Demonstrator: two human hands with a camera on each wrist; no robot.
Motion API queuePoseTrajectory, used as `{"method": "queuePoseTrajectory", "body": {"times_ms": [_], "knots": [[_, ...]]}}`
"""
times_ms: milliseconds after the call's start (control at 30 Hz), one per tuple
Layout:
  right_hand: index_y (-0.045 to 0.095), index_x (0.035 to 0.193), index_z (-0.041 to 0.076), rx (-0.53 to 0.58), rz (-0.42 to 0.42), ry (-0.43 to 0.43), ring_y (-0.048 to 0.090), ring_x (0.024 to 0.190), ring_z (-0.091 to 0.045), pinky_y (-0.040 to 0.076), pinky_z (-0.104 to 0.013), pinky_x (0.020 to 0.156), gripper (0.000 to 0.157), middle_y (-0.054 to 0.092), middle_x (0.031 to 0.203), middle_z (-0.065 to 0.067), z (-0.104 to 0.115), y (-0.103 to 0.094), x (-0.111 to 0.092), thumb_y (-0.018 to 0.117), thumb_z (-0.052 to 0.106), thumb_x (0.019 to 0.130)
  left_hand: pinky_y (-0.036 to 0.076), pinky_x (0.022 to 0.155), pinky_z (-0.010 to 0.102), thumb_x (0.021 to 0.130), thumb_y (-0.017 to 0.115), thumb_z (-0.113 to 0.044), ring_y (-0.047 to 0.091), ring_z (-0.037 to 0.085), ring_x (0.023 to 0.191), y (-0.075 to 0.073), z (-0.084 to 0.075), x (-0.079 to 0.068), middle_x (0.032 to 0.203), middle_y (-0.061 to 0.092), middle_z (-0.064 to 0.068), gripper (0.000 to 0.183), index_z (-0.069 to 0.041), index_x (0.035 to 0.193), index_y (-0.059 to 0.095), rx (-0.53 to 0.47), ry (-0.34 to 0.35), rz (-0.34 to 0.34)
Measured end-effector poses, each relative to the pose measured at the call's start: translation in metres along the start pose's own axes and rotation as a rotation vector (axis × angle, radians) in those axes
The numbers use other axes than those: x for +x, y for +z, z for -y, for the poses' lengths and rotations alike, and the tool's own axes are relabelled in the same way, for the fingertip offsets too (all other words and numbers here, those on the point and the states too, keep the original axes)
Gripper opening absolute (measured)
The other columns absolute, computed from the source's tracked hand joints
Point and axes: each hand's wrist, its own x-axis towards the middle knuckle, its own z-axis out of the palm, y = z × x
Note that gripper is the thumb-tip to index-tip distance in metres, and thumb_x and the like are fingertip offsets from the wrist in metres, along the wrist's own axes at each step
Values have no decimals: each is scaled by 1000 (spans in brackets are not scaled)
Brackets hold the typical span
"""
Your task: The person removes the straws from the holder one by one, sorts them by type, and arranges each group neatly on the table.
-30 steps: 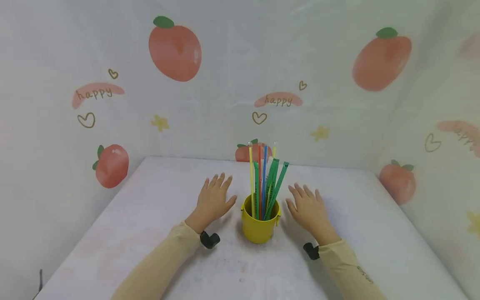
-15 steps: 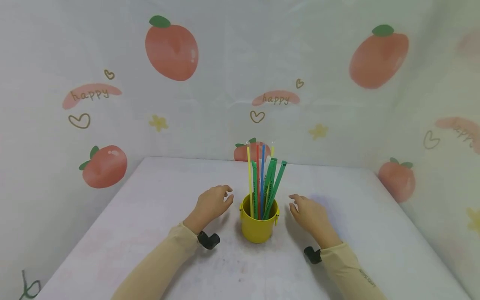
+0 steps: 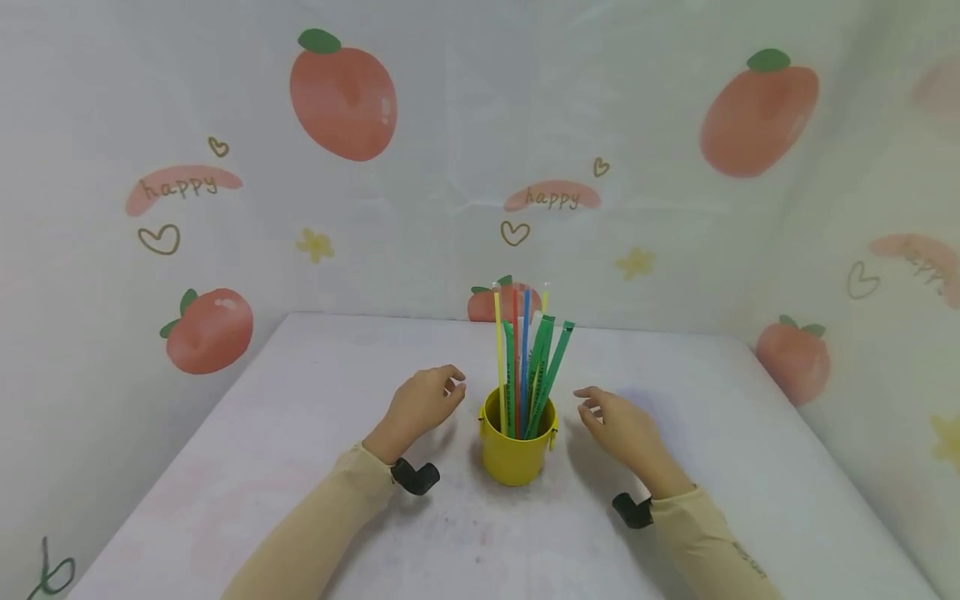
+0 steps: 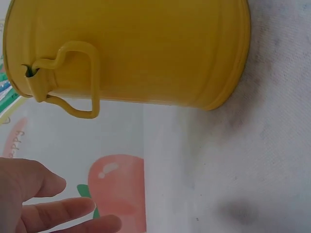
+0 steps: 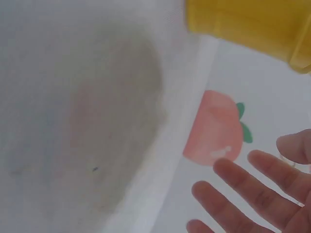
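Observation:
A yellow metal bucket with small side handles stands upright on the table. Several wrapped drinking straws lean inside it: yellow, red and blue ones in clear film, and others in green paper sleeves. On the bucket's left, my left hand hovers apart from it with loosely bent fingers, holding nothing. My right hand is held likewise on the other side, also apart from the bucket. In the left wrist view the bucket's handle shows close up; in the right wrist view the fingers are spread.
The white table has faint stains and runs back to a white curtain printed with red fruit and the word "happy". More of that curtain closes off both sides. A black wrist camera sits on each forearm.
Both hands were flatter with straight fingers a second ago; the fingers have since bent loosely towards the bucket. The bucket and straws stay in place, while the view shifts slightly.

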Motion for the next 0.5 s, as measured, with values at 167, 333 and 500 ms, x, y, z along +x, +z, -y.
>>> {"method": "queuePoseTrajectory", "body": {"times_ms": [167,333,500], "knots": [[48,139,11,201,81,-86,62,112,-35,52,-52,91,43,63,125,-15,3,-3,-3,55,17,98,55,69,34,95,58,-27,67,18,83,-4,2,-1,98,72,4,23,-15,112,69,-52,-13,-4],[35,145,7,391,177,-150,53,122,-43,47,-54,98,53,51,138,-23,6,-6,-9,55,10,97,55,74,37,96,57,-27,66,20,90,-9,3,-2,100,71,3,23,-16,112,69,-108,-20,-15],[23,150,3,491,259,-199,43,130,-48,40,-58,104,64,39,145,-28,9,-10,-14,57,8,96,54,76,37,96,57,-27,64,19,92,-13,3,-3,101,70,2,22,-18,112,70,-168,-31,-18]]}}
